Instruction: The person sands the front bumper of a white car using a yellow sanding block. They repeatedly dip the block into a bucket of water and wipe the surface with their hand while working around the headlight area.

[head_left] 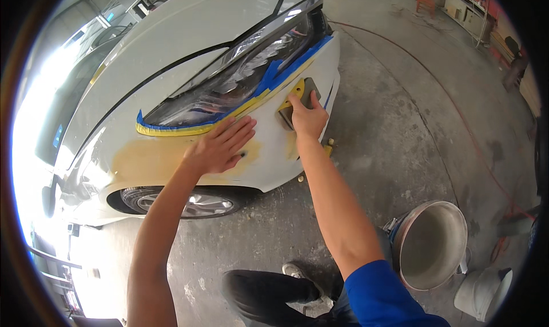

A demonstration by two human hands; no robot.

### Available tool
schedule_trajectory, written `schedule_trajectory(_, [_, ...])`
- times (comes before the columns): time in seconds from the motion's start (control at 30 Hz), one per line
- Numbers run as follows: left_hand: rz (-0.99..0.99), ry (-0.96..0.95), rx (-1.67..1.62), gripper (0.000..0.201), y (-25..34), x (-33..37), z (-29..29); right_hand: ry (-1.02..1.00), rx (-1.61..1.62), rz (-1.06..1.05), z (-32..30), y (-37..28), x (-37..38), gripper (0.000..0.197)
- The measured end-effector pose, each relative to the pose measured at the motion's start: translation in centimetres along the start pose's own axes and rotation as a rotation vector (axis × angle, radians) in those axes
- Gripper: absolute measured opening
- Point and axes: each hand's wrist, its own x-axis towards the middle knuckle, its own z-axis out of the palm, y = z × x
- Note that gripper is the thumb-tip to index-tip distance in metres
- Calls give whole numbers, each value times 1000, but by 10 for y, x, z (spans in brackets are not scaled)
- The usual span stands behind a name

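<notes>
Under the right fingers — yellow-grey block, against white bumper

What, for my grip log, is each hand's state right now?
Left hand: open, on the white, tan-patched car panel.
Right hand: closed, holding a flat yellow-and-grey block.

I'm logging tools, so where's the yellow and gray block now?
In the head view, above and right of centre, the block is in the right hand, against the white bumper, just below the taped headlight.
</notes>
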Motion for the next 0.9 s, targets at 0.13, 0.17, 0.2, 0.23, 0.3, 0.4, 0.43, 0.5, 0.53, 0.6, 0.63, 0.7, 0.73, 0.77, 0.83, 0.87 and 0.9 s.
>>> schedule_trajectory(0.13, [-9, 7, 5, 73, -2, -2, 0, 17, -28, 118, -7, -10, 5, 83])
schedule_trajectory(0.17, [-16, -1, 0, 72, -1, -2, 0, 23, -53, 73, 0, -6, -3, 84])
schedule_trajectory(0.2, [-11, 15, -7, 74, -1, -1, 2, 28, -79, 28, 5, 0, -12, 84])
schedule_trajectory(0.23, [-5, 19, -13, 75, 0, -2, 3, 5, -47, -33, 7, 9, -26, 85])
schedule_trajectory(0.3, [2, 21, -16, 77, 1, 0, 4, 26, -19, -51, 2, 24, -16, 85])
schedule_trajectory(0.4, [-5, 2, -11, 77, 3, -8, -3, 17, -159, 2, -27, 25, 12, 84])
schedule_trajectory(0.43, [-6, 21, -12, 78, 2, -4, -1, 20, -302, 5, -48, 23, 34, 83])
schedule_trajectory(0.5, [-5, 42, -10, 77, 0, 0, 2, 123, -242, -29, -91, 26, 58, 84])
schedule_trajectory(0.53, [1, 62, -11, 77, 0, 6, 2, 166, -281, -93, -123, 30, 74, 83])
schedule_trajectory(0.6, [-12, 44, -20, 77, 2, -6, 6, -101, 13, 51, -179, 31, 61, 78])
schedule_trajectory(0.63, [-13, 48, -25, 77, 1, -6, 5, -244, 52, 129, -224, 31, 58, 73])
schedule_trajectory(0.7, [-14, 42, -35, 75, -1, -6, 1, -371, 300, 204, -312, 42, 39, 60])
schedule_trajectory(0.73, [-13, 38, -43, 74, -1, -4, -1, -339, 398, 163, -358, 51, 25, 54])
schedule_trajectory(0.77, [-12, 32, -46, 73, -3, -2, -4, -386, 411, 198, -412, 61, 15, 48])
schedule_trajectory(0.83, [-46, -3, -36, 74, 3, -3, 5, -233, 469, 237, -478, 69, -35, 39])
schedule_trajectory(0.87, [-58, 1, -43, 74, 9, 6, 7, -161, 412, 229, -522, 79, -58, 40])
schedule_trajectory(0.9, [-85, -38, -87, 74, 19, 24, -2, -86, 396, 253, -553, 86, -84, 40])
